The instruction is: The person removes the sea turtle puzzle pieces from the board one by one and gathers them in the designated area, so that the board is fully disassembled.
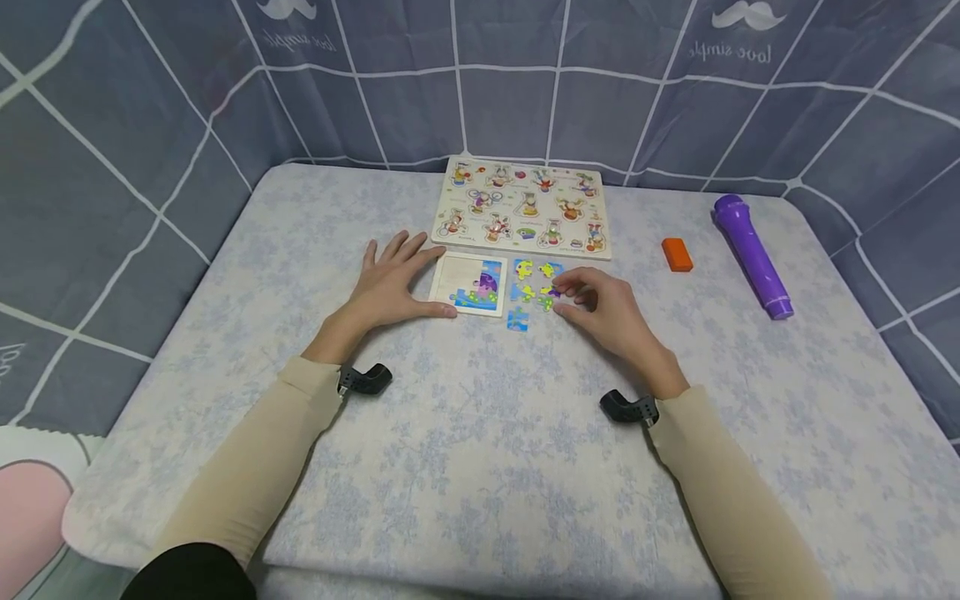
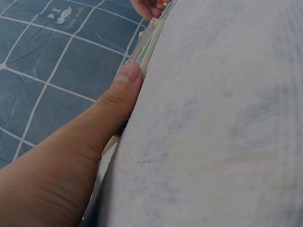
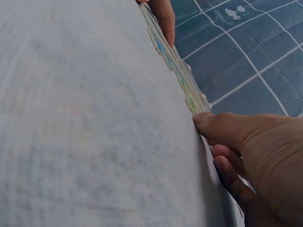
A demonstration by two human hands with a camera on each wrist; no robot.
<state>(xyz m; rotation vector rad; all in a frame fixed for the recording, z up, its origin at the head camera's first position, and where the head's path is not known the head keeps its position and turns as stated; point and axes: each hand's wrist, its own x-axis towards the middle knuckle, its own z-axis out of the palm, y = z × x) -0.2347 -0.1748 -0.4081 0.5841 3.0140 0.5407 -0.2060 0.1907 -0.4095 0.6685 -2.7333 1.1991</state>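
Observation:
A small white-framed puzzle tray point(image 1: 450, 283) lies on the table, partly filled at its right side with purple, blue and green pieces. My left hand point(image 1: 390, 283) rests at the tray's left side, fingers spread straight, thumb along the near edge. In the left wrist view its thumb point(image 2: 113, 97) lies against that edge. Loose jigsaw pieces point(image 1: 523, 268) sit right of the tray, with one blue piece point(image 1: 517, 320) nearer me. My right hand point(image 1: 603, 304), fingers curled, pinches a puzzle piece point(image 1: 547, 302) at the group's right side. Its thumb point(image 3: 208, 124) touches the piece's edge.
A wooden picture board point(image 1: 525, 208) with animal figures lies just behind the tray. At the right are an orange block point(image 1: 677, 255) and a purple microphone-shaped tube point(image 1: 752, 254). A grey checked curtain point(image 1: 502, 108) borders the table's back. A pink-and-white object point(image 1: 30, 508) stands lower left.

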